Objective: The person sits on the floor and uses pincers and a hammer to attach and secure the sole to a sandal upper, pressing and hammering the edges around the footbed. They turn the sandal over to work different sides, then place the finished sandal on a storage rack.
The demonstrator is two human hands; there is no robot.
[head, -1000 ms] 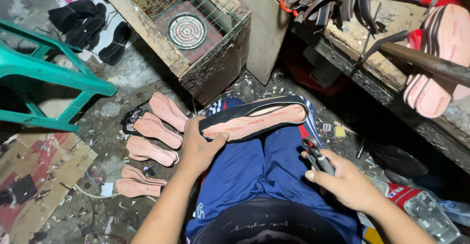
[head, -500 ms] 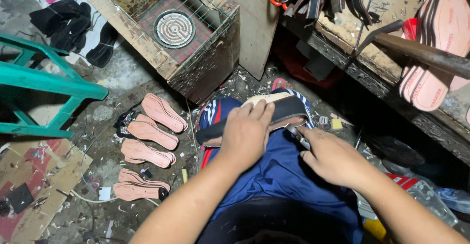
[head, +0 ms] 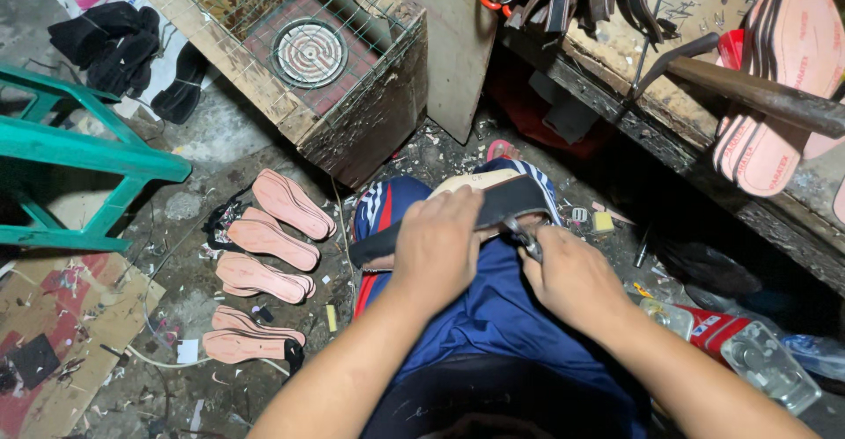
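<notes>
left: pink soles (head: 268,238) crowd floor | ahead: wire-topped box (head: 304,60) blocks | right: workbench (head: 704,131) overhangs

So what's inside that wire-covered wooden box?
Inside the box, under the mesh, sits a round coil burner on a reddish base. The box's lower depth is hidden.

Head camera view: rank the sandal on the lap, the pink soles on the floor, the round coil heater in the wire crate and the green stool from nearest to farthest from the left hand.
1. Sandal: on the lap, under the left hand.
2. Pink soles: on the floor, left of the knee.
3. Round coil heater: inside the wire crate, up and left.
4. Green stool: far left edge.
</notes>
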